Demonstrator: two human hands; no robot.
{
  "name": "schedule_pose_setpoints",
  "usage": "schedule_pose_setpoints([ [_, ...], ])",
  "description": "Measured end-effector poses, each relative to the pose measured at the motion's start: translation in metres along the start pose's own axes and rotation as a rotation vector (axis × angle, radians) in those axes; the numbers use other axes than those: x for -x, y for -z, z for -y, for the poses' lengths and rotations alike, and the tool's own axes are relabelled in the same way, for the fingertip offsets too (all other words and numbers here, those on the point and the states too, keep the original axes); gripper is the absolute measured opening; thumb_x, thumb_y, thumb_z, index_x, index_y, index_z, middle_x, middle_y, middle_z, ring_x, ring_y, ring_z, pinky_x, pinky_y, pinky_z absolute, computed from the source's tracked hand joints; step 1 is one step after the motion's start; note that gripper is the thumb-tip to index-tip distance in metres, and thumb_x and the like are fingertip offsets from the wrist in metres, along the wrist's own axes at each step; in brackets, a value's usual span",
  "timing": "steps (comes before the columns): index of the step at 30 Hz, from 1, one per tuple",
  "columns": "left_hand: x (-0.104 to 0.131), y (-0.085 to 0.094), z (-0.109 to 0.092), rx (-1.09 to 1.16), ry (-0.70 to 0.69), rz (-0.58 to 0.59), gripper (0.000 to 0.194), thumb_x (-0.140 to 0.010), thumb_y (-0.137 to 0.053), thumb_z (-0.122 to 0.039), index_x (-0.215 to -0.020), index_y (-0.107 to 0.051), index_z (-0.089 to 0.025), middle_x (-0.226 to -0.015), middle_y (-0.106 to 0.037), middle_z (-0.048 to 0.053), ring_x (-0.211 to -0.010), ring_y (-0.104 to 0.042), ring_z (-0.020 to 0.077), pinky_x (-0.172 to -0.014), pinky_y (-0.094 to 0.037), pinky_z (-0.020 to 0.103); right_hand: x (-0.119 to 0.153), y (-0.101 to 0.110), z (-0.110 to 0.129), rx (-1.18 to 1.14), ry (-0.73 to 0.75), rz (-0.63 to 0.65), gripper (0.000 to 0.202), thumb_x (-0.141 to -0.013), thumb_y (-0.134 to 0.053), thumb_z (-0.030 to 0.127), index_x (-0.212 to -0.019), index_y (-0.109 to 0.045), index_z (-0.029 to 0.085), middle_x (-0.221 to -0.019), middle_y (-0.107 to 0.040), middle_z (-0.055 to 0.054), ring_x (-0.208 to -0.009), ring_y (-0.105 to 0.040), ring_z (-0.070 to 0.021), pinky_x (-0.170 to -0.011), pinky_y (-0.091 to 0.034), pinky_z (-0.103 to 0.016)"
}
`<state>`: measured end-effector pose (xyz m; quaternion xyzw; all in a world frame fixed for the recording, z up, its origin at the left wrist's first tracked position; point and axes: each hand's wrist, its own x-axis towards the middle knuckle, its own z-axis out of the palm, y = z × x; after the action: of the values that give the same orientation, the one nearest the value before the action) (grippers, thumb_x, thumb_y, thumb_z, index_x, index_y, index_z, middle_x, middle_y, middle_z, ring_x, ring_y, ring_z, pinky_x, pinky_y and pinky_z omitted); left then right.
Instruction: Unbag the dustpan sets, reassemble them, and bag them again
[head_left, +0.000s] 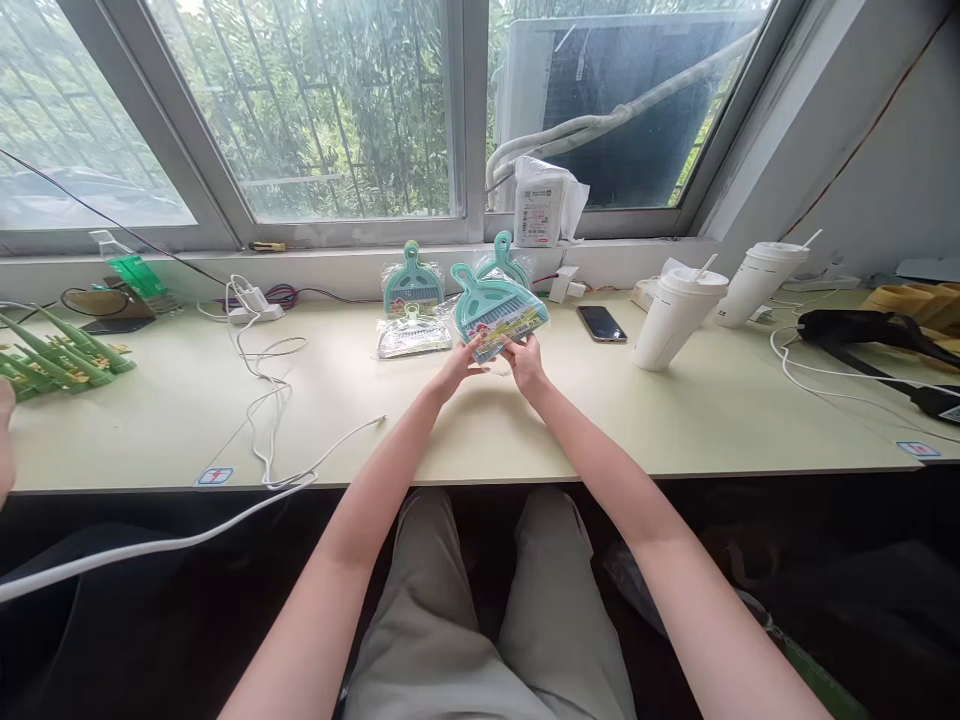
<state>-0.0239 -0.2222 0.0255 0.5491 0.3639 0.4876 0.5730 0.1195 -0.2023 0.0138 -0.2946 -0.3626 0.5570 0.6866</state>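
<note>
Between my two hands is a packaged mini dustpan and brush set, teal with a printed label, in clear plastic. My left hand grips its lower left edge and my right hand its lower right edge, both closed on it. The set is tilted, its handle pointing up and left. Partly hidden behind it, a second teal dustpan set stands by the window ledge. To the left another dustpan set is upright, and in front of it a wrapped packet lies on the table.
On the pale table are a black phone, two white cups with straws, a power strip and a loose white cable. Green pointed items lie left. Another person's hand shows at the left edge.
</note>
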Motion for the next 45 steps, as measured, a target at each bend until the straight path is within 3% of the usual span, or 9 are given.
schedule_pose_setpoints([
  [3, -0.006, 0.005, 0.006, 0.032, -0.079, -0.095, 0.05, -0.079, -0.067, -0.039, -0.123, -0.049, -0.022, -0.135, -0.057, 0.011, -0.121, -0.057, 0.0262, -0.092, -0.052, 0.04, 0.0, -0.002, -0.003, -0.002, -0.019, 0.004, 0.038, -0.073, -0.067, 0.009, -0.106, -0.053, 0.022, -0.097, -0.07, 0.0, -0.095, -0.07, -0.0152, -0.095, -0.057, -0.035],
  [6, -0.007, 0.008, 0.01, 0.046, -0.097, -0.103, 0.049, -0.076, -0.068, -0.032, -0.119, -0.048, -0.021, -0.131, -0.059, 0.011, -0.116, -0.06, 0.0253, -0.091, -0.054, 0.043, 0.0, -0.001, -0.003, 0.006, -0.034, 0.017, 0.037, -0.073, -0.067, 0.009, -0.104, -0.054, 0.022, -0.097, -0.071, 0.0, -0.096, -0.07, -0.0153, -0.095, -0.057, -0.036],
  [16, -0.001, 0.002, 0.004, 0.066, -0.095, -0.071, 0.054, -0.076, -0.068, -0.03, -0.122, -0.041, -0.028, -0.12, -0.064, 0.004, -0.092, -0.07, 0.0203, -0.093, -0.053, 0.048, -0.007, 0.003, 0.007, 0.036, -0.052, 0.057, 0.03, -0.073, -0.068, 0.012, -0.097, -0.054, 0.022, -0.094, -0.07, 0.0, -0.089, -0.071, -0.0167, -0.089, -0.06, -0.035],
  [36, 0.004, 0.001, 0.0, 0.053, -0.088, -0.078, 0.056, -0.075, -0.068, -0.029, -0.123, -0.04, -0.029, -0.118, -0.064, 0.004, -0.086, -0.071, 0.0208, -0.088, -0.057, 0.049, -0.009, 0.006, 0.009, 0.082, -0.085, 0.095, 0.03, -0.075, -0.07, 0.015, -0.101, -0.056, 0.023, -0.092, -0.073, 0.0, -0.089, -0.072, -0.0178, -0.092, -0.06, -0.038],
  [40, -0.003, 0.012, 0.001, 0.097, -0.069, -0.176, 0.054, -0.074, -0.063, -0.023, -0.123, -0.042, -0.028, -0.116, -0.065, 0.004, -0.085, -0.07, 0.0203, -0.083, -0.06, 0.044, -0.018, 0.017, 0.019, 0.226, -0.171, 0.216, 0.014, -0.081, -0.063, 0.02, -0.095, -0.061, 0.019, -0.091, -0.074, -0.005, -0.083, -0.073, -0.0193, -0.092, -0.058, -0.042],
  [42, -0.007, 0.019, 0.0, 0.145, -0.074, -0.254, 0.056, -0.072, -0.059, -0.018, -0.124, -0.042, -0.029, -0.117, -0.064, 0.004, -0.088, -0.069, 0.0193, -0.08, -0.061, 0.041, -0.022, 0.026, 0.023, 0.376, -0.146, 0.14, 0.011, -0.084, -0.057, 0.018, -0.094, -0.062, 0.017, -0.092, -0.074, -0.008, -0.082, -0.073, -0.0208, -0.092, -0.057, -0.046],
  [45, -0.01, 0.032, -0.003, 0.202, -0.045, -0.356, 0.059, -0.071, -0.056, -0.014, -0.126, -0.04, -0.029, -0.115, -0.064, 0.003, -0.087, -0.068, 0.0169, -0.076, -0.062, 0.036, -0.026, 0.039, 0.025, 0.678, 0.103, -0.032, 0.025, -0.08, -0.055, 0.009, -0.101, -0.064, 0.02, -0.11, -0.07, -0.009, -0.101, -0.068, -0.0237, -0.102, -0.049, -0.052],
])
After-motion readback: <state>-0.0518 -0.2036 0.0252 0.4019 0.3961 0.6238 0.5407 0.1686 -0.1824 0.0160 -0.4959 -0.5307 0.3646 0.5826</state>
